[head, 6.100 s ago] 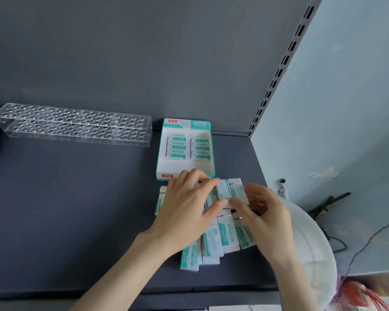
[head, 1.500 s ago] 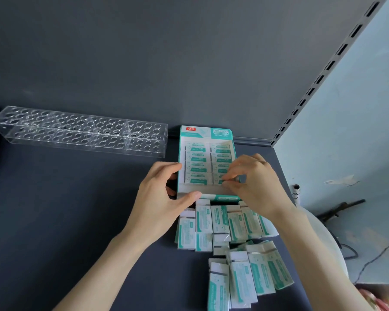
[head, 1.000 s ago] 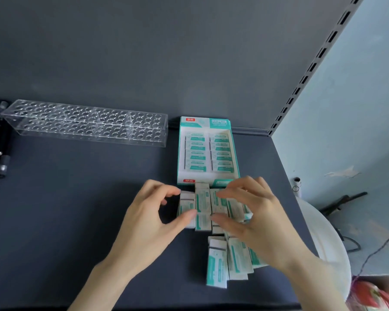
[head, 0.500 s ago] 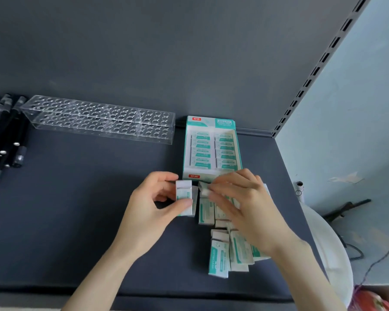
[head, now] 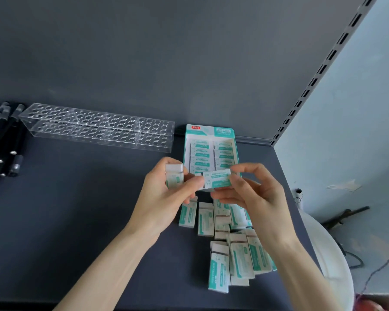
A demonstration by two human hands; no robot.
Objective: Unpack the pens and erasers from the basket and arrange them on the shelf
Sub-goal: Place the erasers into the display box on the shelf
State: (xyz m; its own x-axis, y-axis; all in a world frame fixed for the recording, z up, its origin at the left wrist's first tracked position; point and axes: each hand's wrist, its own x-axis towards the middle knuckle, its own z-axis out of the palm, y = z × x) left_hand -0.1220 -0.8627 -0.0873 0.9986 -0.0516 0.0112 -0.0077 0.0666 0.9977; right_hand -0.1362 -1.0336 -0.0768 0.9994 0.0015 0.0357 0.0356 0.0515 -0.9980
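Observation:
My left hand [head: 164, 198] holds one white-and-teal eraser [head: 174, 178] upright above the dark shelf [head: 76, 209]. My right hand [head: 254, 198] pinches a second eraser [head: 218, 179] sideways, and its left end touches my left thumb. Both hands hover in front of the open teal eraser box [head: 210, 151], which is filled with two columns of erasers. Several loose erasers [head: 225, 239] lie on the shelf below my hands.
A clear acrylic pen holder [head: 97, 129] with rows of holes stands along the back wall. Black pens [head: 2, 142] lie at the far left. A white basket rim [head: 328, 254] shows at the right, beyond the shelf's end.
Both hands have lifted off the pile, each with an eraser, and risen toward the box front. The right hand's eraser has turned sideways.

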